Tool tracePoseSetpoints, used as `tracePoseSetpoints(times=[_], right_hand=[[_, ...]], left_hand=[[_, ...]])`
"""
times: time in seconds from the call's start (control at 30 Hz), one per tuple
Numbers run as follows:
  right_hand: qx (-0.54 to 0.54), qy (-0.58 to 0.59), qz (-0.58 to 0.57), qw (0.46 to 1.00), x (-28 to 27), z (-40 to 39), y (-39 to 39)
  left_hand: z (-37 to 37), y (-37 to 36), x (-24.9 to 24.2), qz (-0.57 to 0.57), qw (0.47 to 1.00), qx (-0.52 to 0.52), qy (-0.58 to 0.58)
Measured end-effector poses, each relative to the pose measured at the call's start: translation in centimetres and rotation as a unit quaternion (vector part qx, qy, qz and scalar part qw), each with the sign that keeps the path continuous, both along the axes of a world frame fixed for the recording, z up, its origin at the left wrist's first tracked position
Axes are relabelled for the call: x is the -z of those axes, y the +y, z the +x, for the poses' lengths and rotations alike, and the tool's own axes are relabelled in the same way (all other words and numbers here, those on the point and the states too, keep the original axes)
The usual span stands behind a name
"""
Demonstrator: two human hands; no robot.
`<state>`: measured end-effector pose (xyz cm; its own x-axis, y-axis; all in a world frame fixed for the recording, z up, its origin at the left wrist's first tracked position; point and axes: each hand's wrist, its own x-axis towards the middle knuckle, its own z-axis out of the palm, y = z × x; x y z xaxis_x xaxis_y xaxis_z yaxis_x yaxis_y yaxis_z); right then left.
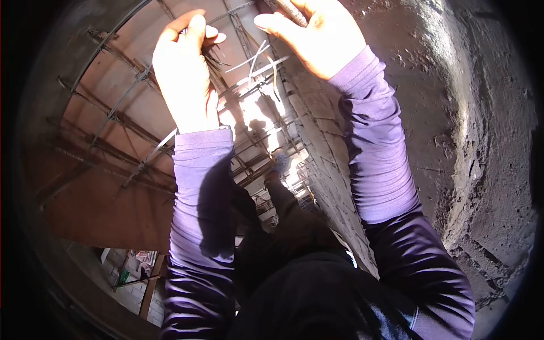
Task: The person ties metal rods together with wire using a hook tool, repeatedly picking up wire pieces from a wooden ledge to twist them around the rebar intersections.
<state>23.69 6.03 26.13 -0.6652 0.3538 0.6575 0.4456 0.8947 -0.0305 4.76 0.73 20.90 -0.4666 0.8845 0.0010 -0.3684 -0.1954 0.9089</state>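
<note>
My left hand (pixel 184 76) is closed at the upper left, with its fingers curled in a pinch. Thin dark strands of tie wire (pixel 214 60) stick out from its palm side. My right hand (pixel 326 34), at the top right of centre, is wrapped round a grey metal rod-like tool (pixel 292 11); the tool's upper end is cut off by the frame edge. Below and between the hands runs a grid of steel rebar (pixel 136 85). Pale loose strips (pixel 252 62) cross over the bars near the right hand. Strong glare washes out both hands.
A rough grey concrete wall (pixel 419 113) rises on the right, with a ledge (pixel 326 141) along it. Reddish-brown boards (pixel 102 209) lie behind the rebar on the left. My foot (pixel 280 161) stands among the bars below. An opening (pixel 133 272) shows brickwork at the lower left.
</note>
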Motion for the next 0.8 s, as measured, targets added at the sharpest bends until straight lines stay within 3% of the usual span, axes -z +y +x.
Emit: tracePoseSetpoints(times=[0.03, 0.07, 0.1, 0.17, 0.23, 0.3, 0.37, 0.4, 0.43, 0.5, 0.53, 0.57, 0.63, 0.67, 0.7, 0.8], right_hand=[[-0.003, 0.001, -0.001, 1.0, -1.0, -0.3, -0.8], [0.056, 0.056, -0.242, 0.967, -2.5, -0.5, -1.6], [0.112, 0.105, -0.468, 0.87, -3.6, -0.7, -2.0], [0.166, 0.059, -0.45, 0.875, -4.1, -1.0, -2.1], [0.158, 0.115, -0.439, 0.877, -3.4, -1.6, -1.9], [0.17, 0.106, -0.412, 0.889, -2.7, -2.2, -2.0], [0.08, 0.276, -0.563, 0.775, -2.7, -2.8, -2.6], [0.077, 0.23, -0.51, 0.825, -1.9, -2.3, -2.2], [0.075, 0.23, -0.511, 0.825, -1.7, -1.8, -1.7], [0.09, 0.101, -0.448, 0.884, -1.7, -0.8, -0.9], [0.07, 0.14, -0.514, 0.843, -1.7, -0.6, -1.0], [0.069, 0.14, -0.513, 0.844, -1.0, 0.1, -0.6], [0.029, 0.052, -0.45, 0.891, -1.0, 0.1, 0.0], [0.109, 0.157, -0.64, 0.745, -1.0, 0.3, -0.6], [0.108, 0.158, -0.639, 0.745, -1.0, 0.4, -0.7], [0.018, 0.333, -0.83, 0.447, 0.0, 0.4, -1.1]], left_hand=[[-0.3, 0.0, 0.0, 0.012, 1.0, -0.01, 0.019], [-0.6, 0.0, -0.1, 0.024, 0.999, -0.021, 0.039], [-0.8, 0.0, -0.6, 0.036, 0.997, -0.031, 0.058], [0.2, -0.3, -1.5, 0.002, 0.994, 0.028, 0.106], [1.2, -0.5, -0.6, 0.02, 0.979, 0.121, 0.161], [2.9, -0.6, -0.1, 0.038, 0.969, 0.124, 0.209], [3.3, -0.9, -0.6, 0.012, 0.945, 0.121, 0.304], [3.2, -1.0, -0.6, 0.011, 0.945, 0.12, 0.304], [3.0, -1.0, -0.6, 0.01, 0.94, 0.115, 0.321], [2.8, -1.0, -1.0, 0.009, 0.935, 0.109, 0.338], [2.6, -1.3, -1.4, 0.003, 0.922, 0.139, 0.361], [2.5, -1.4, -1.6, -0.004, 0.909, 0.17, 0.382], [1.9, -1.4, -1.1, 0.011, 0.914, 0.18, 0.364], [1.7, -1.4, -1.0, 0.031, 0.896, 0.169, 0.409], [1.6, -1.5, -1.1, 0.051, 0.876, 0.157, 0.453], [2.2, -2.0, -1.5, 0.058, 0.918, 0.123, 0.372]])
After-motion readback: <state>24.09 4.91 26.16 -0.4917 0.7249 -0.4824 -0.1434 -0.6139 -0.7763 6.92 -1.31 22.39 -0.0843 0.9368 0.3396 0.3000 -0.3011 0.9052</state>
